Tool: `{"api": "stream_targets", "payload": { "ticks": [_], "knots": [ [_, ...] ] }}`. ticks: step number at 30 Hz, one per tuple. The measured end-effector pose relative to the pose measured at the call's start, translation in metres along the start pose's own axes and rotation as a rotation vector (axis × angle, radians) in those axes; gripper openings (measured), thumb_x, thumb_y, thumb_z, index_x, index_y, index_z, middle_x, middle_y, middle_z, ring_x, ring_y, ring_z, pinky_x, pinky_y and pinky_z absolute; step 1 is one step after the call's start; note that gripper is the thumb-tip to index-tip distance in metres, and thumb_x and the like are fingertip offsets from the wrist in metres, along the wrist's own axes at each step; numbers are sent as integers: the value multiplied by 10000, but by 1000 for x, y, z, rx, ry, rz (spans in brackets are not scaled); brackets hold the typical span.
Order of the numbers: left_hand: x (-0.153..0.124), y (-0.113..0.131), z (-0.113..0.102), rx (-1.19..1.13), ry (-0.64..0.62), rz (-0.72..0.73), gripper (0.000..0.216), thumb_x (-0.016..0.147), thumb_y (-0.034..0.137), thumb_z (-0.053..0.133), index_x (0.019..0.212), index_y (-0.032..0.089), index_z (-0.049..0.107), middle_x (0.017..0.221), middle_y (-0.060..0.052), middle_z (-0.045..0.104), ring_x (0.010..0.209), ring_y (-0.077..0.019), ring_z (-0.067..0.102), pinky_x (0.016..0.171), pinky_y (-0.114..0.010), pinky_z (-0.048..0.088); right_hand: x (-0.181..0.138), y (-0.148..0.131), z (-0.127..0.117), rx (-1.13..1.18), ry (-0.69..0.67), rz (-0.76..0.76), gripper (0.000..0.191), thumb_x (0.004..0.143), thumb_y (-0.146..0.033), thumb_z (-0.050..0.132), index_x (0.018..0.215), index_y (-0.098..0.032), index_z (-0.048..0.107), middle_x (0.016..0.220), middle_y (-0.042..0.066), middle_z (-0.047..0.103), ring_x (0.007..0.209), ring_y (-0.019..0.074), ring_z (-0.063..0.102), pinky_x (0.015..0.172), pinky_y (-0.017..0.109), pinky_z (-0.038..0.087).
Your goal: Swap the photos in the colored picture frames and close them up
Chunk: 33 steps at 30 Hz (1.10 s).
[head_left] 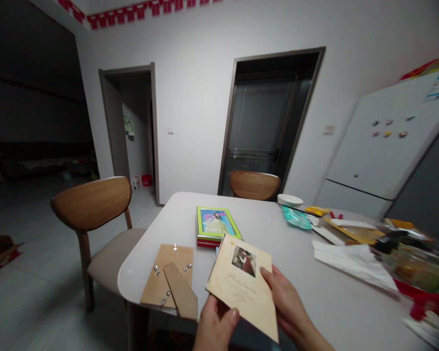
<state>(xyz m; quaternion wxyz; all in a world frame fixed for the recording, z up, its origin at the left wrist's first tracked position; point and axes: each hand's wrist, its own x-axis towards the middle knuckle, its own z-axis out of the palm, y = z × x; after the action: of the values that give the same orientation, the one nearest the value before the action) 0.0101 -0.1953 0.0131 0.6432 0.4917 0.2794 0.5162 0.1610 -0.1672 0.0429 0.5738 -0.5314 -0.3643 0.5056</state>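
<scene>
Both hands hold a cream printed card (pixel 247 295) above the table's near edge, tilted toward me. It bears a small photo and faint script. My left hand (pixel 216 321) grips its lower left edge, thumb near the front. On the right edge, my right hand (pixel 287 300) pinches it with the thumb on top. A brown picture frame backing board (pixel 155 273) with metal clips and an easel stand lies to the left. Beyond the card is a stack of picture frames (pixel 216 224), a green one with a portrait on top and red below; the card hides its near corner.
The white table (pixel 270 224) has rounded corners. On its right side are a white bowl (pixel 290 200), a teal packet (pixel 296 218), white paper (pixel 354 261) and a clear container (pixel 417 265). Wooden chairs stand at the left (pixel 95 204) and far side (pixel 255 185).
</scene>
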Motion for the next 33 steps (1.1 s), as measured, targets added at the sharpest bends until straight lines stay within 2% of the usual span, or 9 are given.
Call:
{"api": "stream_targets", "payload": {
  "ticks": [3,5,8,11,16,21,24,30,33],
  "knots": [
    [1,7,-11,252,46,-24,673,628,302,554,1223,88,323,1228,-157,429,1130,-250,394,950,-340,309,8,-11,-27,-140,-33,127,535,715,-326,381,1208,-124,329,884,102,653,660,203,628,523,287,476],
    [0,10,-17,531,42,-40,645,609,212,529,1217,104,343,1257,-148,397,1165,-245,346,984,-365,255,14,-8,-41,-241,-43,167,535,713,-296,356,1213,-106,338,837,101,662,619,197,629,513,286,473],
    [-1,7,-23,864,-150,-16,615,564,147,539,1166,105,419,1284,-161,356,1189,-263,299,999,-397,220,24,5,-50,-398,-47,112,522,703,-278,354,1191,-94,384,806,88,669,605,191,627,533,283,475],
    [-1,-5,-25,1019,-340,53,614,542,156,583,1137,105,440,1299,-174,324,1213,-286,240,996,-436,212,36,17,-48,-546,-27,-10,511,692,-276,364,1162,-87,424,830,84,666,656,193,625,587,286,472],
    [2,-11,-27,1197,-411,77,650,519,128,622,1136,85,424,1298,-178,325,1217,-285,229,999,-444,209,51,19,-49,-883,167,-211,465,657,-260,398,1078,-103,520,941,101,641,789,204,604,686,267,436],
    [2,-6,-25,1284,-415,65,639,537,176,665,1129,112,432,1292,-139,354,1207,-261,260,998,-420,222,49,17,-46,-1065,93,-234,420,675,-261,395,1055,-148,534,907,72,650,785,199,597,689,262,418],
    [2,-7,-24,1295,-468,57,626,568,247,676,1133,140,427,1300,-118,347,1211,-267,250,990,-460,208,45,21,-36,-1145,53,-332,380,699,-273,396,1040,-161,523,937,73,631,824,195,576,726,269,403],
    [3,-4,-27,1295,-486,79,507,616,309,662,1071,203,467,1268,-42,407,1200,-233,283,984,-456,212,41,37,-28,-1326,200,-499,528,712,-359,455,1173,-110,396,1094,122,536,975,238,475,817,329,355],
    [2,2,-25,1300,-495,61,478,627,307,655,1058,207,476,1265,-31,411,1202,-219,281,990,-434,212,40,41,-28,-1432,158,-474,430,750,-431,396,1067,-161,504,1088,112,528,967,252,462,763,344,376]
  ]
}}
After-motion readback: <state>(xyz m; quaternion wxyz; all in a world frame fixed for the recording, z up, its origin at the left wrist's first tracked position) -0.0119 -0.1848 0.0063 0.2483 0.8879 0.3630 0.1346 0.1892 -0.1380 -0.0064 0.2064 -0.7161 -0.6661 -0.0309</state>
